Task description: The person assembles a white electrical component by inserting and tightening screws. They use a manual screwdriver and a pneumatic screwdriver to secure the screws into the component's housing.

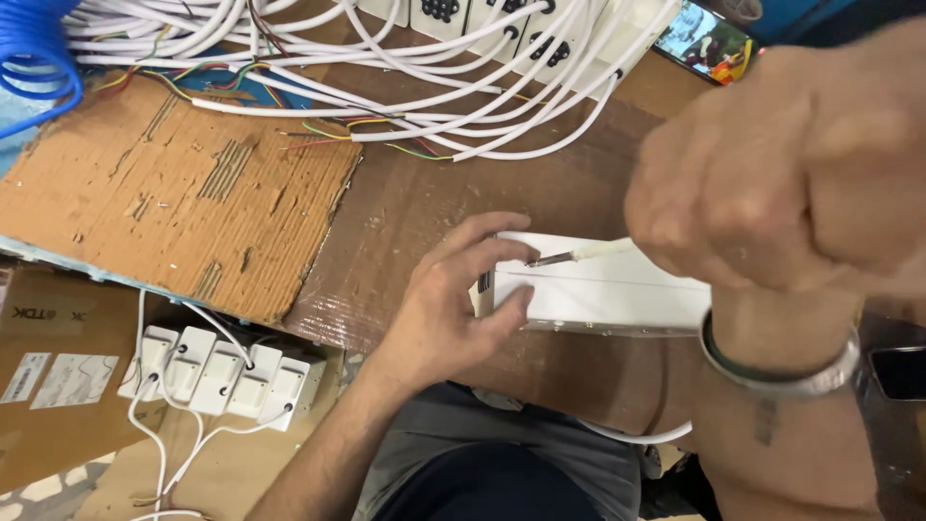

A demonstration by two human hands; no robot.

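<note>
My left hand (461, 294) grips the left end of a long white plastic box (617, 294) that lies on the brown worktop (405, 222). My right hand (791, 164) is raised close to the camera, closed in a fist around a screwdriver (579, 255) with a pale shaft. The screwdriver's metal tip touches the top of the white box near its left end. A metal bangle and a dark band sit on my right wrist.
A bundle of white cables (434, 58) with coloured wire ends lies at the back. Torn cardboard (174, 183) covers the left. Several white socket boxes (222, 371) with cords sit lower left. A blue coiled hose (34, 58) and a phone (709, 43) are at the edges.
</note>
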